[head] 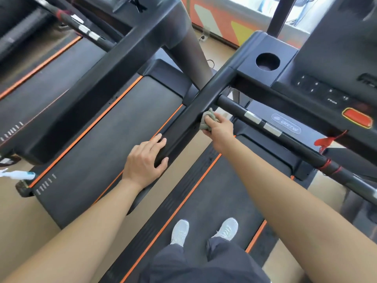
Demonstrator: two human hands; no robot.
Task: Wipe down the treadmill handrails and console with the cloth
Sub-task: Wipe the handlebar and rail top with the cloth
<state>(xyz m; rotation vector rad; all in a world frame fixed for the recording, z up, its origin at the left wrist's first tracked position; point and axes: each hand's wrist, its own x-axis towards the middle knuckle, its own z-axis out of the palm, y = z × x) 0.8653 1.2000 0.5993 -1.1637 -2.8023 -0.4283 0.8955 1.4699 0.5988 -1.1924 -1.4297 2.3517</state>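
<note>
Two hands work one treadmill (pixel 206 193) handrail (pixel 183 123): the left hand (pixel 145 160) curls round its near end, likely for steadying, while the right hand (pixel 220 130) pinches the bunched cloth (pixel 206 119) against its inner side. The console (pixel 326 86) lies beyond, untouched.

Console (pixel 330 48) partly beyond right edge.

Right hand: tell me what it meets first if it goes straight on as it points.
The wide black handrail; the crumpled grey cloth in the right hand seems to touch it.
</note>
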